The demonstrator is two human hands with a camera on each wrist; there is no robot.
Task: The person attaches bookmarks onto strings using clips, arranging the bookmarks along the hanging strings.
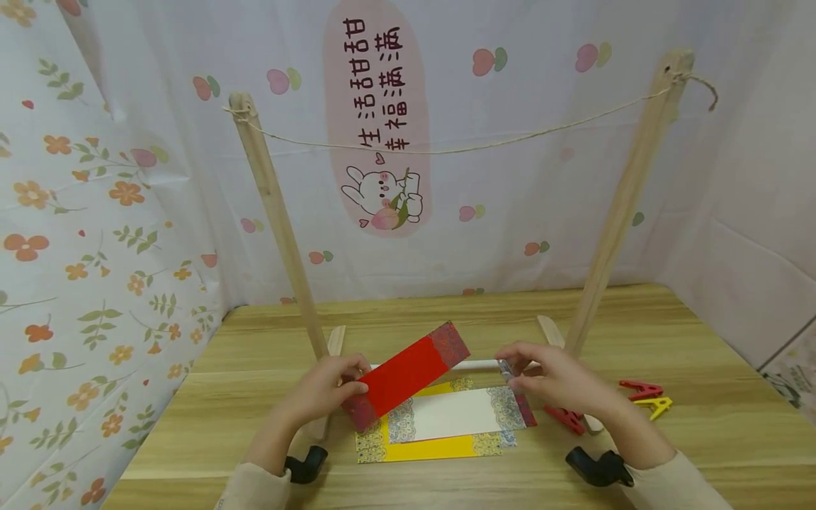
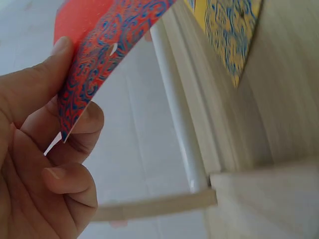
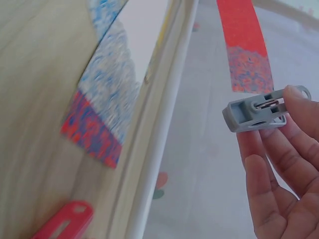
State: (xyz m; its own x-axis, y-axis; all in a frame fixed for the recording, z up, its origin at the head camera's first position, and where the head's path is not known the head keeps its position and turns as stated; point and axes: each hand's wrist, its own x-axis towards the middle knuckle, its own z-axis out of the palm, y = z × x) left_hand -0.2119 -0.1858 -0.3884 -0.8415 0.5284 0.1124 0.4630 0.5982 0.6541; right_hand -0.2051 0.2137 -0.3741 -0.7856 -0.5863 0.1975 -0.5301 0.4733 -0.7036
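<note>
My left hand (image 1: 328, 388) pinches a red paper strip (image 1: 408, 377) near its lower left end, thumb on the front. Both ends carry a blue-and-red scroll pattern, and a small hole shows in the left wrist view. The strip slants up to the right above the table. Between the thumb and fingers of my right hand (image 1: 561, 379) is a grey clothespin (image 3: 256, 112), apart from the strip's upper end. Below the hands, a white strip (image 1: 454, 418) with patterned ends overlaps a yellow strip (image 1: 440, 449). A red patterned end (image 3: 92, 129) sticks out from under the white one.
Two wooden posts (image 1: 280, 227) (image 1: 627, 205) stand left and right, with a sagging twine (image 1: 440, 151) tied between their tops. A white rod (image 1: 478, 365) runs low between them. Red clips (image 1: 640, 389) and a yellow clip (image 1: 654, 406) lie at the right.
</note>
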